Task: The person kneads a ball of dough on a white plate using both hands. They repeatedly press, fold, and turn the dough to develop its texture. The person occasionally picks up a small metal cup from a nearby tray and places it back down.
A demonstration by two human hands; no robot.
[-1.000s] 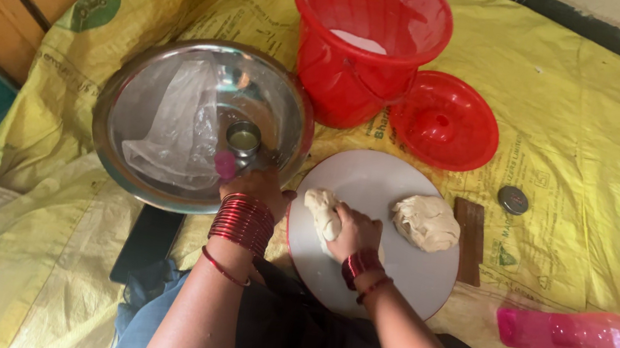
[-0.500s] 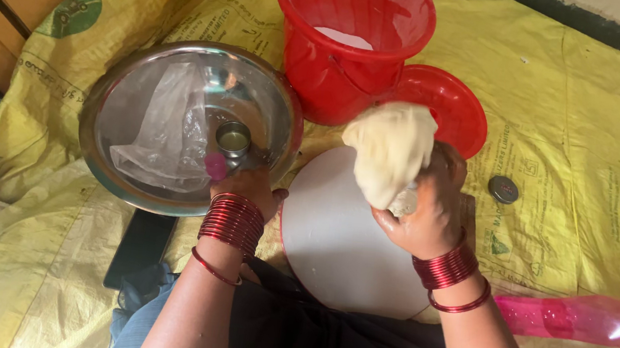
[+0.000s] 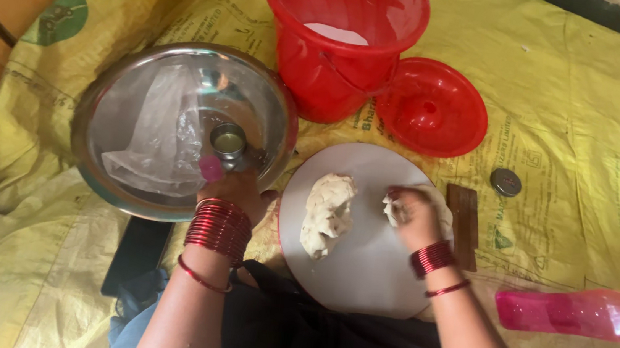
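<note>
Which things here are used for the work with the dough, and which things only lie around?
In use:
left hand at the steel bowl
right hand on a small dough piece
larger dough lump
round white board

Lying about:
pink bottle
red lid
small round cap

Red bucket (image 3: 342, 39) at twelve o'clock on a yellow printed sheet (image 3: 600, 112), white powder inside; red lid (image 3: 431, 116) just beside it at one o'clock, lying upturned. Small round metal cap (image 3: 506, 181) and brown wooden block (image 3: 463, 225) near three o'clock. Pink plastic bottle (image 3: 579, 311) on its side at four o'clock; dark flat object (image 3: 136, 254) at eight o'clock.
</note>
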